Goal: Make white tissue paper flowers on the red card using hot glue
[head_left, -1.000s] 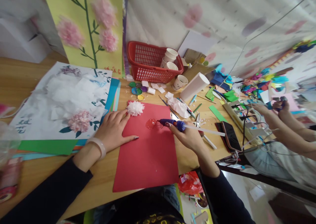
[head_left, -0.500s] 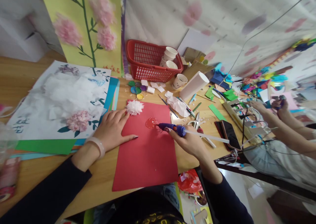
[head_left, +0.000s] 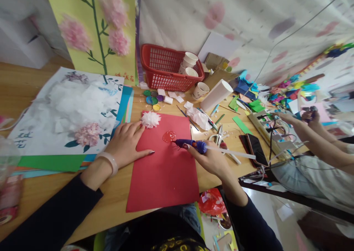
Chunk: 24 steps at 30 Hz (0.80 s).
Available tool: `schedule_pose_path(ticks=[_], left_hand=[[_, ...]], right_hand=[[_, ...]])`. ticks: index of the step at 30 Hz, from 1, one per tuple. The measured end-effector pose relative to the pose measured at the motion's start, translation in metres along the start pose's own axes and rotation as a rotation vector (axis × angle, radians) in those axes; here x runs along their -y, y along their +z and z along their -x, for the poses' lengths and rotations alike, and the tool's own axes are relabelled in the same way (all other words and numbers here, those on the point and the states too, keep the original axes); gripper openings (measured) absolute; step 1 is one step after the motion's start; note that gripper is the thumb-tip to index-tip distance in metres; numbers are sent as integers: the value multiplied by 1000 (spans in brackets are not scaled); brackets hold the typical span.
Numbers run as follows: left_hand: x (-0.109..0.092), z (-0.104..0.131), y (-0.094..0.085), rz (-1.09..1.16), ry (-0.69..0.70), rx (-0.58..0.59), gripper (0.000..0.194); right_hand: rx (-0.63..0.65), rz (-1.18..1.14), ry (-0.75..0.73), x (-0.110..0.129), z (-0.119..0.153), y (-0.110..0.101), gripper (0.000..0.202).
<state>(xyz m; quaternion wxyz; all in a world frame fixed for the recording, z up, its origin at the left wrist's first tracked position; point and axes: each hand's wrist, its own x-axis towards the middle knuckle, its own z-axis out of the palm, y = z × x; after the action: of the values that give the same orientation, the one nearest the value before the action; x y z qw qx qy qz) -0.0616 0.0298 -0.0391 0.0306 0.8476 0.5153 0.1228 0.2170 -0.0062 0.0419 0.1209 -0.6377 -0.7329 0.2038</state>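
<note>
A red sheet of paper (head_left: pixel 163 181) lies on the wooden table in front of me. My left hand (head_left: pixel 125 140) rests flat on its left edge, fingers spread, close to a white paper flower (head_left: pixel 151 119) at the sheet's upper left. In my right hand (head_left: pixel 211 157) is a blue hot glue gun (head_left: pixel 190 145), with a long clear glue stick (head_left: pixel 235 153) coming out of its rear. The nozzle points left, at the lower edge of a shiny round patch of glue (head_left: pixel 169 136) on the red paper.
Behind the sheet are a red basket (head_left: pixel 171 82) with paper cups, paint pots (head_left: pixel 151 100) and a white paper roll (head_left: pixel 217 95). Scissors (head_left: pixel 219 136) and a phone (head_left: pixel 257 149) lie to the right. A decorated white sheet (head_left: pixel 41 114) is at left. Another person's arms (head_left: pixel 309 136) reach in at far right.
The glue gun's nozzle has shifted slightly left and down along the edge of the glue patch. My left hand stays in place.
</note>
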Motion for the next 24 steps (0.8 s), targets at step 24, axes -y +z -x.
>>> schedule_pose_path(ticks=[24], left_hand=[[-2, -1, 0, 17, 3, -17, 83]], right_hand=[[27, 1, 31, 15, -16, 1, 55]])
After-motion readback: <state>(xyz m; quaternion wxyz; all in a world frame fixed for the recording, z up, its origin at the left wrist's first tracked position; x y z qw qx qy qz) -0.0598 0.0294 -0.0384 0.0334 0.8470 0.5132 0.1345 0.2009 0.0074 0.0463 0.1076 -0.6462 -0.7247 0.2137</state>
